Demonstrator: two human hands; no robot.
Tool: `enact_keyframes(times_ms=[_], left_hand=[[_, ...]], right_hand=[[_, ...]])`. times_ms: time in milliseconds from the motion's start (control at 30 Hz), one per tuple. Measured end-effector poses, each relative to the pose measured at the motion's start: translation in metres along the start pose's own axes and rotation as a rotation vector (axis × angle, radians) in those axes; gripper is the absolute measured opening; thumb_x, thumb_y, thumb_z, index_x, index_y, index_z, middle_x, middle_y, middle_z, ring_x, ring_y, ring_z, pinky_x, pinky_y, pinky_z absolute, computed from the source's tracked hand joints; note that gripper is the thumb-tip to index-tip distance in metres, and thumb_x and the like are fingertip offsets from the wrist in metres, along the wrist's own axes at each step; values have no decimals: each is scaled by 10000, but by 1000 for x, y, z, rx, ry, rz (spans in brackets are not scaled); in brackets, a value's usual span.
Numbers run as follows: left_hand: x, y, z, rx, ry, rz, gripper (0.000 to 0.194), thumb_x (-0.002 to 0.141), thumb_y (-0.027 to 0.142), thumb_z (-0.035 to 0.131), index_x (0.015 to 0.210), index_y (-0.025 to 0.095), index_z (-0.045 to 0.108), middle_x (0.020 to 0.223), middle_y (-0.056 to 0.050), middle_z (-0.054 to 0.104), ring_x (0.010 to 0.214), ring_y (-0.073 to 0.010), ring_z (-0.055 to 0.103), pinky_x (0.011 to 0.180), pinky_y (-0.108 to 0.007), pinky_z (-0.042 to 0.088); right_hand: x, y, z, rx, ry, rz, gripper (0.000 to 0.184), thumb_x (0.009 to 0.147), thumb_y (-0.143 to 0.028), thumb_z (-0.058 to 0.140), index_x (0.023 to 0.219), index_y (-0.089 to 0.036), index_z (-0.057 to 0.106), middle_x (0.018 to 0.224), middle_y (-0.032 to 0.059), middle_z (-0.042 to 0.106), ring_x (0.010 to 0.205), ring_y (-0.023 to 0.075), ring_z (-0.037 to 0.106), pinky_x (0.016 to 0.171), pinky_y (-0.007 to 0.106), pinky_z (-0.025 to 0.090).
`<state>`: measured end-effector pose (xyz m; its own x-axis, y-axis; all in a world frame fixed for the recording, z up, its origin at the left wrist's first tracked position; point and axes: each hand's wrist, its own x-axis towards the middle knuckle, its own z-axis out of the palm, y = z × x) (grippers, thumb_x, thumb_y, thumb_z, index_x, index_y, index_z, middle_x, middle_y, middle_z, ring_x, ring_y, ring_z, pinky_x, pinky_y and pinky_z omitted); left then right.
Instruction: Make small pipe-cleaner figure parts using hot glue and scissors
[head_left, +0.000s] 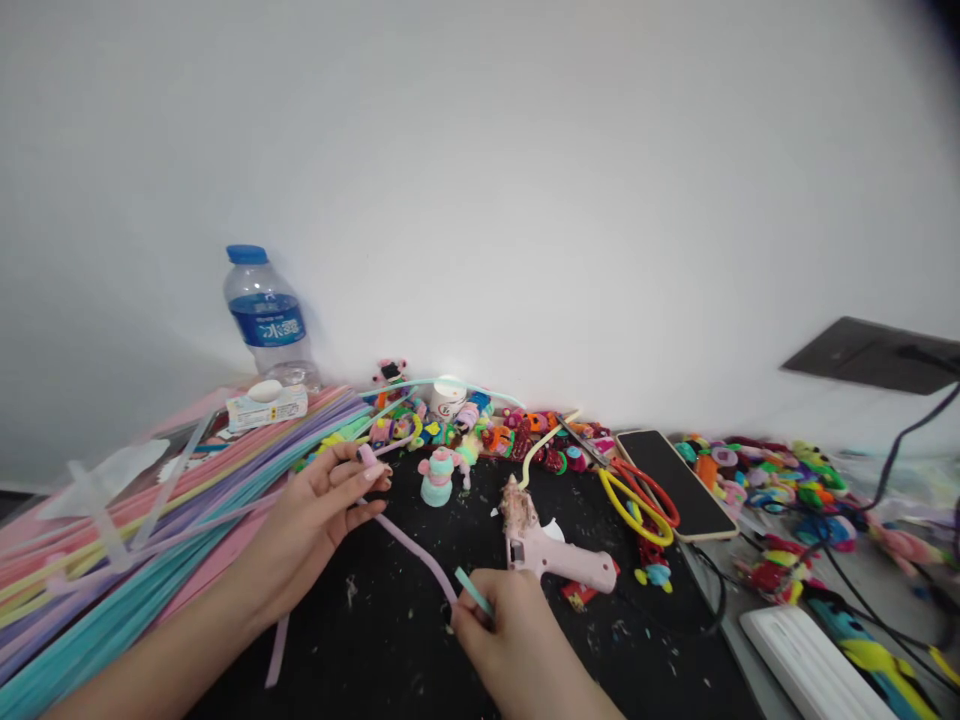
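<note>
A lilac pipe cleaner (412, 544) stretches between my two hands. My left hand (319, 515) pinches its curled end between thumb and fingers. Closed around the other end, my right hand (514, 630) also has a short turquoise pipe cleaner (471, 588) sticking out of its fist. Just beyond the hands, a small pink and mint fuzzy figure (436, 480) stands upright on the black mat (390, 640). A pink glue gun (555, 555) with a browned, crusted nozzle lies beside my right hand.
Bundled pastel pipe cleaners (202, 520) cover the left side. A water bottle (266, 320) stands against the wall. Yellow and red-handled scissors (637, 500) lie near a phone (675, 485). Several fuzzy figures (517, 435) line the back; black cables (862, 590) and a white power strip (810, 660) are right.
</note>
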<state>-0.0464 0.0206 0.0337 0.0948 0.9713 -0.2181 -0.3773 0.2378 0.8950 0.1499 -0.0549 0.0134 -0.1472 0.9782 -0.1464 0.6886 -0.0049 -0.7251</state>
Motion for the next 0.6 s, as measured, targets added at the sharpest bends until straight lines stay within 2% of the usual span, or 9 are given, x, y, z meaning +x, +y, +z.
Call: enact_keyframes(times_ms=[133, 200, 300, 400, 467, 500, 600], left_hand=[[-1, -9, -1, 54, -91, -42, 220, 724, 203, 686, 865, 241, 521, 798, 41, 622, 868, -150, 620, 826, -272, 526], [-1, -13, -1, 104, -106, -49, 221, 727, 215, 686, 866, 236, 517, 791, 43, 622, 876, -156, 620, 853, -280, 508], [-1, -13, -1, 165, -68, 3, 217, 741, 236, 671, 890, 229, 514, 803, 41, 631, 916, -165, 611, 854, -260, 486], [-1, -7, 0, 206, -20, 73, 229, 743, 246, 662, 904, 218, 503, 802, 40, 639, 957, -185, 599, 867, -268, 466], [1, -5, 0, 235, -14, 89, 215, 754, 257, 647, 897, 213, 493, 796, 41, 646, 982, -191, 590, 888, -277, 449], [2, -4, 0, 239, -11, 92, 218, 749, 261, 650, 888, 212, 490, 791, 41, 650, 984, -192, 589, 890, -280, 447], [9, -9, -5, 187, 25, 96, 302, 668, 263, 721, 857, 210, 492, 773, 39, 656, 919, -179, 610, 855, -276, 469]], right_hand=[[0, -3, 3, 1, -8, -19, 229, 743, -117, 478, 520, -158, 509, 473, -50, 414, 465, 77, 370, 434, 188, 227], [-1, -5, 3, 19, -22, -28, 239, 756, -109, 466, 534, -161, 537, 476, -36, 474, 464, 87, 417, 442, 185, 260], [-3, -10, 3, 94, -64, -46, 269, 761, -70, 439, 581, -169, 613, 534, -13, 588, 523, 113, 526, 505, 181, 343], [-4, -18, 4, 183, -143, -76, 284, 734, -53, 462, 687, -192, 705, 691, 3, 677, 668, 141, 593, 584, 183, 385], [-4, -21, 5, 260, -209, -57, 319, 712, -52, 476, 802, -216, 735, 816, 1, 703, 679, 132, 579, 561, 173, 372], [-4, -22, 5, 310, -252, -34, 344, 712, -55, 471, 851, -223, 736, 855, -2, 709, 625, 112, 551, 524, 165, 352], [-3, -20, 6, 484, -344, 45, 329, 770, -104, 436, 907, -187, 724, 813, 11, 724, 439, 54, 371, 423, 153, 256]])
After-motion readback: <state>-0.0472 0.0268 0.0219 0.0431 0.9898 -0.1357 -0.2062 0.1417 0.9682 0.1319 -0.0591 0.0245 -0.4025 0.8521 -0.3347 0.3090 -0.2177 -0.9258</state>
